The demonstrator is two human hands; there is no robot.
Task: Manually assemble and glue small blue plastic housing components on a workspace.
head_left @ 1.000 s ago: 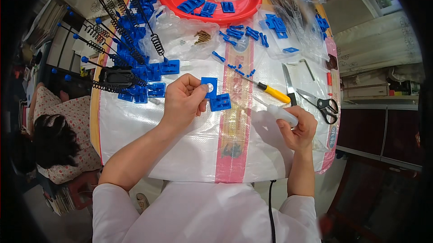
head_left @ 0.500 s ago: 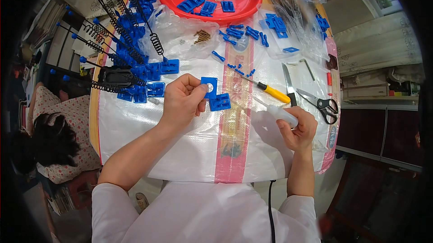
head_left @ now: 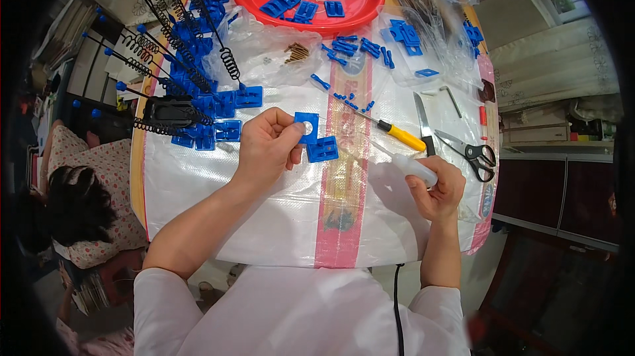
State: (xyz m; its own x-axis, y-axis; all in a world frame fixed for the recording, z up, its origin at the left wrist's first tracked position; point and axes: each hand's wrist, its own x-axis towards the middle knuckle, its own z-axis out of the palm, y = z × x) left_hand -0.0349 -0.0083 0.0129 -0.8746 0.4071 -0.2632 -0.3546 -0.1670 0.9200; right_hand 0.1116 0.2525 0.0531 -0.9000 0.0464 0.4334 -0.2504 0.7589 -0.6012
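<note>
My left hand point(head_left: 266, 148) pinches a flat blue plastic plate point(head_left: 311, 118) between thumb and fingers, above the table. A round whitish spot shows on the plate beside my thumb; whether it is a hole or a disc I cannot tell. Just below and right of it sits a blue clip-like part point(head_left: 323, 150), close to or overlapping the plate's lower corner. My right hand point(head_left: 442, 191) is closed round a small whitish squeeze bottle point(head_left: 418, 169). Its thin nozzle points up and left, toward the blue parts but apart from them.
A yellow-handled screwdriver point(head_left: 405, 136), a knife point(head_left: 422, 117), black scissors point(head_left: 477, 155) and a hex key point(head_left: 454, 101) lie right. Brass screws point(head_left: 297, 52), small blue pieces point(head_left: 344, 46) and a red basin point(head_left: 241, 0) are farther back. Spring-topped blue assemblies point(head_left: 198, 78) crowd the left.
Both my hands and what they hold stay almost still. At the lower left, a person's limb and patterned cloth have come into view.
</note>
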